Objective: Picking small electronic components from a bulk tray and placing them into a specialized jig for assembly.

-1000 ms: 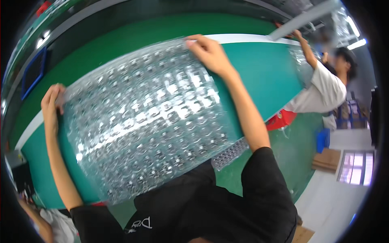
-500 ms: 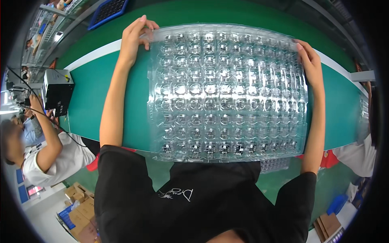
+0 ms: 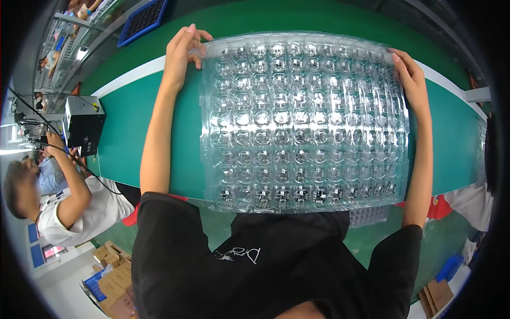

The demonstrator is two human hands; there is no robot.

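A large clear plastic blister tray (image 3: 305, 141) spans the space in front of me, its near edge overhanging the bench and reaching my shirt. Rows of pockets hold small dark circuit boards (image 3: 320, 195), plainest along the near row; glare blurs the middle rows. At the far left corner, my left hand (image 3: 181, 57) pinches the rim with bent fingers. My right hand (image 3: 413, 82) grips the far right corner, thumb and fingers closed over its edge. Part of each hand's grip is hidden by the plastic.
The green bench (image 3: 130, 138) lies beneath. A black and white box-shaped device (image 3: 84, 125) with cables stands at the left end. Beyond the bench is a blue tray (image 3: 142, 22). A co-worker in a white shirt (image 3: 79, 207) sits left; cardboard boxes (image 3: 114, 284) stand lower left.
The whole scene has shifted slightly to the right in the picture. Both hands keep their places at the tray's far corners, and the tray lies much the same.
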